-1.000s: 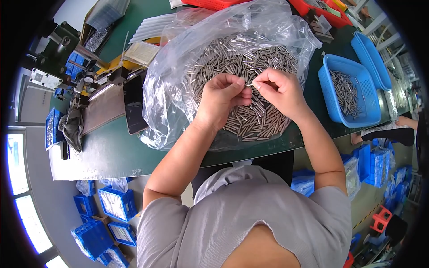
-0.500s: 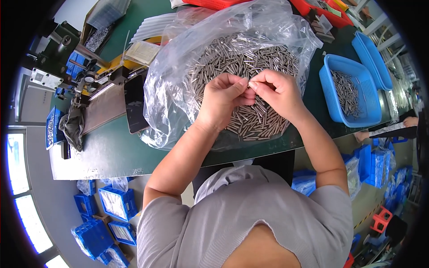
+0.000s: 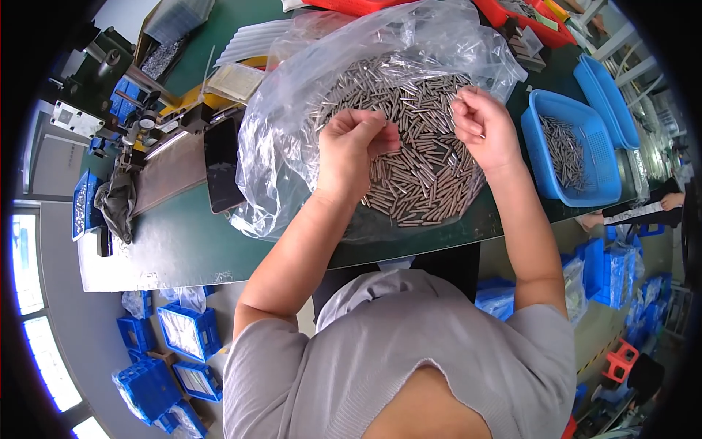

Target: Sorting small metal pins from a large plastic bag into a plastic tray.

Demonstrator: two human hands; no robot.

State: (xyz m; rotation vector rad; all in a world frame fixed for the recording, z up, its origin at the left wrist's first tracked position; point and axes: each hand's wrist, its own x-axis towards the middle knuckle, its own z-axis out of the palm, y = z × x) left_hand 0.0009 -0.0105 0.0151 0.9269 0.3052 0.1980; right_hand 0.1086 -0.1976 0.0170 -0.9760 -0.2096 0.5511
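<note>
A heap of small metal pins [image 3: 424, 183] lies on a spread clear plastic bag [image 3: 274, 139] on the green table. Over the left part of the heap is my left hand [image 3: 352, 146], thumb and forefinger pinched together. Anything between those fingertips is too small to make out. My right hand [image 3: 486, 128] hovers at the heap's right side with its fingers curled in. Whether a pin is inside them is hidden.
Right of the bag stands a blue basket [image 3: 537, 146] with more pins, and another blue basket [image 3: 603, 95] behind it. A black phone [image 3: 221, 164] lies left of the bag, near a metal fixture [image 3: 172, 172]. Red trays [image 3: 545, 25] sit at the back.
My hands were together at the fingertips over the middle of the heap. Now they are apart: the right has moved right and farther away, the left slightly left.
</note>
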